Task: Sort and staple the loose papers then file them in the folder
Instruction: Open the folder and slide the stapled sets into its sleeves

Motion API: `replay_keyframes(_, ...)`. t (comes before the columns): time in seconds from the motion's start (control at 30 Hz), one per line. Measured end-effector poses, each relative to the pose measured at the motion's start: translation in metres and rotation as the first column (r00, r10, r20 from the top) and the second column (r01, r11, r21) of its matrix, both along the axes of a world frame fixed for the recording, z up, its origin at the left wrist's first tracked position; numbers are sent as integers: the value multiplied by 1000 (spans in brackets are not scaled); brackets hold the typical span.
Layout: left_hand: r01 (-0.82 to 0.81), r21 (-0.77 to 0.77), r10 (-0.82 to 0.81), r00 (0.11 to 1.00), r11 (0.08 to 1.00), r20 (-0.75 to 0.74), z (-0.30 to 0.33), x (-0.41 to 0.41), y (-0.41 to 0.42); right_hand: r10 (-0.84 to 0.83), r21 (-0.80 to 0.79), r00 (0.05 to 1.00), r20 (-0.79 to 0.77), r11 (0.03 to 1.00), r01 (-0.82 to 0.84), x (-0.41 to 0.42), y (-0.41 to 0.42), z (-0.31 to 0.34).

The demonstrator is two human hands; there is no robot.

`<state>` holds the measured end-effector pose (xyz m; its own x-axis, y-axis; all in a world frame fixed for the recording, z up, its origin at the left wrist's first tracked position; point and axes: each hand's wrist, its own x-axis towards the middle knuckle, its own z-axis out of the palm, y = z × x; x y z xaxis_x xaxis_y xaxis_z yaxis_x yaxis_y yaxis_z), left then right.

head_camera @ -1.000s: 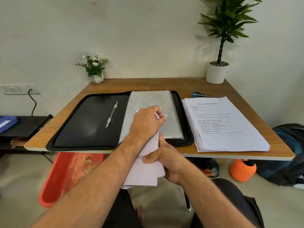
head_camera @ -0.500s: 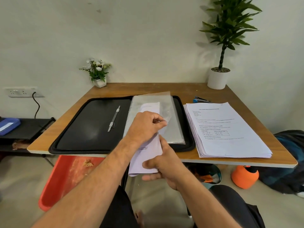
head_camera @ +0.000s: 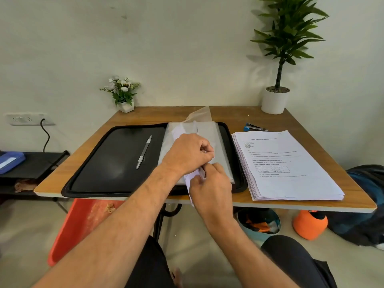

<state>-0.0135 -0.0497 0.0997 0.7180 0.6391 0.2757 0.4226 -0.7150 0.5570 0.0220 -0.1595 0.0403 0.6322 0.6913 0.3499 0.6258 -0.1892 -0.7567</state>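
A black folder lies open on the wooden table, with clear plastic sleeves stacked on its right half. My left hand pinches the top sleeve's edge and lifts it; the sleeve's far corner curls upward. My right hand grips the near end of a stapled paper set, most of which lies inside the sleeve. A thick stack of loose papers lies to the right of the folder. A blue stapler sits behind that stack.
A metal binder clip bar lies on the folder's left half. A small flower pot and a tall potted plant stand at the table's back edge. Under the table are a red bin, an orange object and a dark bag.
The paper set has slid forward from below the table edge into the sleeve. My right hand followed it up to the folder's near edge, and the sleeve's far corner has lifted.
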Motion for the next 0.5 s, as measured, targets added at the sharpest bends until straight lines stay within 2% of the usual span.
replay_keyframes(0.1, -19, 60, 23, 997, 998, -79, 5, 1, -4, -8, 12, 999, 42, 1000, 8, 0, 11, -11)
replay_keyframes(0.2, -59, 130, 72, 993, 990, -98, 4, -3, -5, 18, -77, 992, 125, 997, -8, -7, 11, -27)
replay_keyframes(0.3, -52, 175, 72, 992, 983, -109, 4, -7, -6, 87, -162, 995, 44, 984, -79, -9, 14, -31)
replay_keyframes(0.43, -92, 326, 135, 984, 941, -113, 6, -8, -13, 97, -61, 995, -15, 993, -97, -7, 19, -31)
replay_keyframes(0.5, -135, 332, 176, 980, 934, -97, 7, -10, -14, 103, -49, 994, -37, 993, -104, -9, 16, -34)
